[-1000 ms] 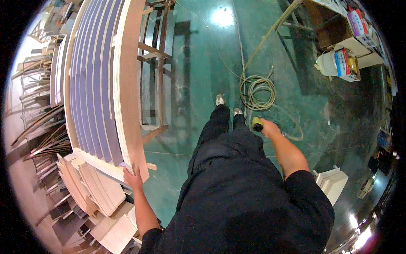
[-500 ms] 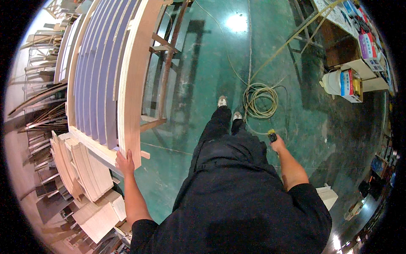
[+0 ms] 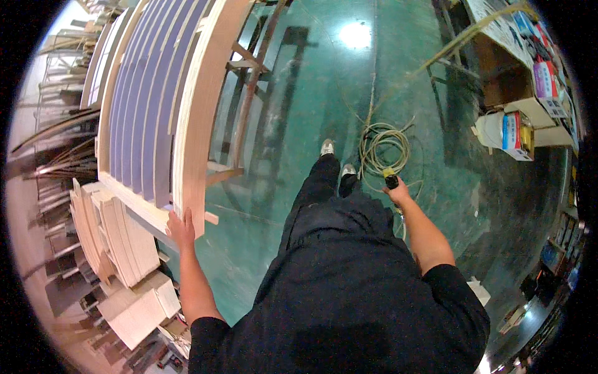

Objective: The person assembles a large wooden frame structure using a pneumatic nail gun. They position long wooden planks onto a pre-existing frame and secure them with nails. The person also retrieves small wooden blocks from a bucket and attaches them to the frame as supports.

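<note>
A large curved wooden frame (image 3: pixel 198 124) with bluish-purple slats (image 3: pixel 138 118) stretches away on the left. My left hand (image 3: pixel 182 229) is on its near corner, fingers over the plywood edge and thumb against the side. Out to the right, my right hand (image 3: pixel 398 192) is closed around a small black-and-yellow air tool (image 3: pixel 391 179); its working end is too small to make out. A pale hose shows just below that hand.
Coiled hose (image 3: pixel 381 149) lies on the green floor ahead of my shoes. Stacked curved wood pieces (image 3: pixel 128 240) stand near left. A rusty metal stand (image 3: pixel 246 118) is under the frame. At the far right, a workbench (image 3: pixel 498 75) has a white bucket (image 3: pixel 490 129) beside it.
My right hand has brought the air tool slightly left and farther forward. My left hand stays on the frame's corner, which sits a little higher in view.
</note>
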{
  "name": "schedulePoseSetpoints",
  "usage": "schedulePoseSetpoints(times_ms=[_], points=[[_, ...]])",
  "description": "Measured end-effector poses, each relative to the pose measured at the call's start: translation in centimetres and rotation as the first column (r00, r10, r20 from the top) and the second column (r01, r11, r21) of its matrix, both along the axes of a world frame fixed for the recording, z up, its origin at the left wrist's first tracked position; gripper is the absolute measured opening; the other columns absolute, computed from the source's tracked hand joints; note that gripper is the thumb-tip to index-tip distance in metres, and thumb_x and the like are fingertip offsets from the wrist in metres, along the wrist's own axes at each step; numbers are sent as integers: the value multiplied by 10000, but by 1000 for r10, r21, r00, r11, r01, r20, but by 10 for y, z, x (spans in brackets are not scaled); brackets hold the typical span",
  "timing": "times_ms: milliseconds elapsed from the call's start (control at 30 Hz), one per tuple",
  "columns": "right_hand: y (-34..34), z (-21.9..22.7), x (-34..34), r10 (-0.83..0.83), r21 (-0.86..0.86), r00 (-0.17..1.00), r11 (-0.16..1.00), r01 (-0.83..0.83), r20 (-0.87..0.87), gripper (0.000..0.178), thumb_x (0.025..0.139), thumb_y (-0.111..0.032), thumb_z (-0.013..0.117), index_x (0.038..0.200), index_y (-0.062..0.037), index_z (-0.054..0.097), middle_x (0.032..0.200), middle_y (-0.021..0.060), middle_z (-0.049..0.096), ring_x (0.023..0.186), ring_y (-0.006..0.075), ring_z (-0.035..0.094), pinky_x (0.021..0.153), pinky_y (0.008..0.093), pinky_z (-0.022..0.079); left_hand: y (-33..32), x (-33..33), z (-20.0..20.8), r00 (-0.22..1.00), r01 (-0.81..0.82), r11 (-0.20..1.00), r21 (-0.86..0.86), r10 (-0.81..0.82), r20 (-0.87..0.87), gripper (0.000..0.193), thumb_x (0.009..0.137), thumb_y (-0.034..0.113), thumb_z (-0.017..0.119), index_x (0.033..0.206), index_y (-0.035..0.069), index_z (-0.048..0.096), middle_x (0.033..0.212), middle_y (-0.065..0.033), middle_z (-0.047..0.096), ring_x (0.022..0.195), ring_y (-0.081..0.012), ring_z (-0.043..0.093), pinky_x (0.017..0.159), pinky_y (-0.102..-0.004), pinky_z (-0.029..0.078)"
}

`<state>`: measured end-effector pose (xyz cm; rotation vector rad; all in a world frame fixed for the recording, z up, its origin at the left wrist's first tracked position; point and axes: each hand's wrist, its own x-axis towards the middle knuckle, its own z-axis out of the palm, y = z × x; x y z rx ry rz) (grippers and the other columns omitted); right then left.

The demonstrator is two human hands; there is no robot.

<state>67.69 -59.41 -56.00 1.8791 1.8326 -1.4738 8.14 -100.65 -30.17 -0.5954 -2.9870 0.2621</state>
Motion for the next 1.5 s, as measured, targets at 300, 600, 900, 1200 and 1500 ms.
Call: schedulePoseSetpoints(times_ms=[300, 600, 900, 1200, 1500], points=[[-17, -26, 50, 19, -49, 998, 999, -16, 59, 607, 754, -139, 805, 1315, -94, 580, 1074, 133, 701, 958, 293, 667, 821, 418, 518, 14, -10, 4, 1000, 15, 1000, 0, -15, 9, 715, 873, 664, 586, 1307, 99, 528, 1195, -193, 640, 1179, -392, 572, 1059, -661, 298], [-16, -112, 119, 32, -103, 996, 994, -41, -82, 527, 778, -136, 777, 1270, -82, 595, 1020, 109, 712, 886, 265, 672, 766, 421, 520, 7, 0, 6, 1000, -25, 999, 39, 25, -7, 804, 853, 712, 584, 1378, 109, 501, 1251, -169, 625, 1216, -363, 557, 1080, -690, 251], [8, -64, 52, 122, -58, 984, 992, -116, 129, 487, 770, -187, 772, 1222, -111, 606, 980, 126, 724, 853, 299, 696, 752, 426, 538, 18, -5, 11, 1000, 12, 999, -33, -12, 19, 787, 877, 675, 585, 1367, 63, 516, 1283, -182, 616, 1218, -373, 547, 1070, -651, 288], [10, -48, 22, 81, 13, 989, 996, -83, 124, 529, 757, -123, 727, 1272, -95, 608, 1021, 144, 706, 900, 312, 679, 767, 430, 532, 16, -2, 13, 999, -14, 998, -64, 16, 34, 775, 920, 618, 559, 1404, 19, 473, 1346, -206, 571, 1264, -384, 500, 1100, -614, 270], [63, 13, 8, 101, -263, 994, 961, -85, 47, 458, 867, -81, 647, 1322, -88, 596, 1037, 121, 714, 909, 265, 665, 802, 419, 532, -5, -37, 20, 999, 42, 952, 303, -47, 10, 489, 960, 267, 637, 1339, -21, 526, 1271, -219, 608, 1183, -387, 560, 1036, -451, 420]])
